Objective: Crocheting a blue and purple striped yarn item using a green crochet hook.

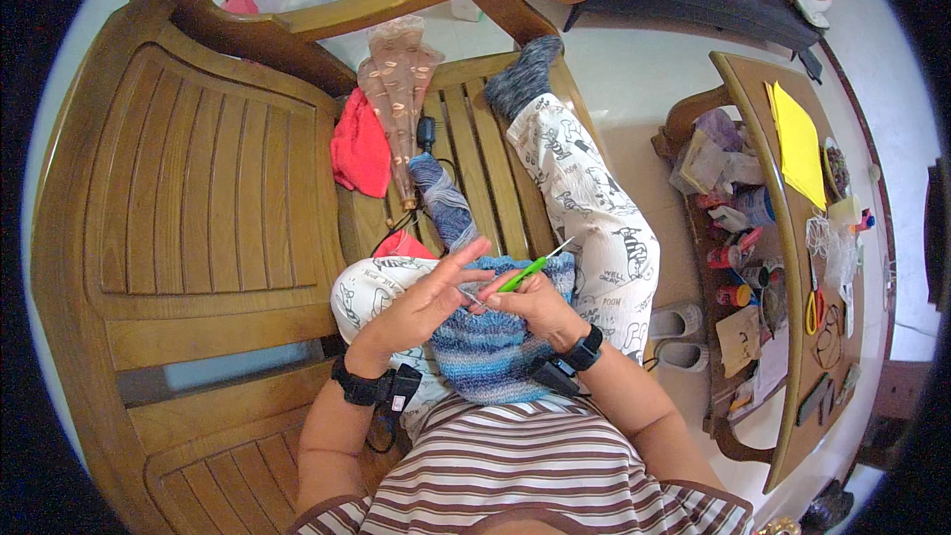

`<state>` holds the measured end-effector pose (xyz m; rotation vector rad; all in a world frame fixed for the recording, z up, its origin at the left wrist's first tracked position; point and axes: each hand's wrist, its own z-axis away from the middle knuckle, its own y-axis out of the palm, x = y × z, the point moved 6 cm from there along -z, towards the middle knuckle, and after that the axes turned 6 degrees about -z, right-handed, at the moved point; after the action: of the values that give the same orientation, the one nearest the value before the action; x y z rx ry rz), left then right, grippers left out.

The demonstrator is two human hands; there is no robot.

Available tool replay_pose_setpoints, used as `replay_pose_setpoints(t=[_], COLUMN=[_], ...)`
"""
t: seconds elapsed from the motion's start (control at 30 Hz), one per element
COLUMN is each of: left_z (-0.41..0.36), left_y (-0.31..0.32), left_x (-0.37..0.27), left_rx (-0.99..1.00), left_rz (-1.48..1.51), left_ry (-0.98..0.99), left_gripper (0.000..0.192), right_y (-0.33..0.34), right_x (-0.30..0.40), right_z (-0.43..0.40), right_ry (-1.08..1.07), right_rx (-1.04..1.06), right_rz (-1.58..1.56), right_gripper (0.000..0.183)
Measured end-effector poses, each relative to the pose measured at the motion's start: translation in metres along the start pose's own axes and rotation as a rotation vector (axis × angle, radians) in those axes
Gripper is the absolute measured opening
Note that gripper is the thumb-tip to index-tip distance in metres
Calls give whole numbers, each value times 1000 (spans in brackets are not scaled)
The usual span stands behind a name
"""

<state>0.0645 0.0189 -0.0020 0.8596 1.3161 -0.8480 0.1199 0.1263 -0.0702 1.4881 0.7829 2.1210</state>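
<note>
A piece of blue, white and grey striped yarn work (pixel 490 357) lies in my lap between both hands. My right hand (pixel 539 308) is closed around the green handle of a crochet hook (pixel 522 274), whose metal shaft points up and to the right. My left hand (pixel 427 297) is raised at the left edge of the knitted piece, fingers extended, with yarn near the fingertips; whether it pinches anything is hard to see. Just beyond it, a skein of blue and grey yarn (pixel 443 200) lies on the wooden bench. Each wrist wears a black strapped device.
On the bench seat beyond are a red cloth (pixel 360 145), a folded brown umbrella (pixel 401 96) and a black plug adapter (pixel 426 134). A wooden table (pixel 787 238) at the right holds yellow sheets (pixel 797 145) and scissors (pixel 814 308). Slippers (pixel 677 321) lie on the floor.
</note>
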Motion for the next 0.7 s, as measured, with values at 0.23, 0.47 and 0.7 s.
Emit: replay_pose_setpoints(t=[0.23, 0.47, 0.7], left_z=[0, 2, 4], left_y=[0, -9, -6], left_x=[0, -3, -9], left_rx=[-16, -79, -159], left_rz=[-410, -735, -826], left_ry=[-8, 4, 103], left_gripper=[49, 25, 11], right_y=[-1, -2, 0], right_x=[0, 0, 1], right_z=[1, 3, 3], right_ry=[-3, -5, -2], right_rx=[6, -10, 12], right_rz=[-27, -27, -38], right_gripper=[10, 12, 13])
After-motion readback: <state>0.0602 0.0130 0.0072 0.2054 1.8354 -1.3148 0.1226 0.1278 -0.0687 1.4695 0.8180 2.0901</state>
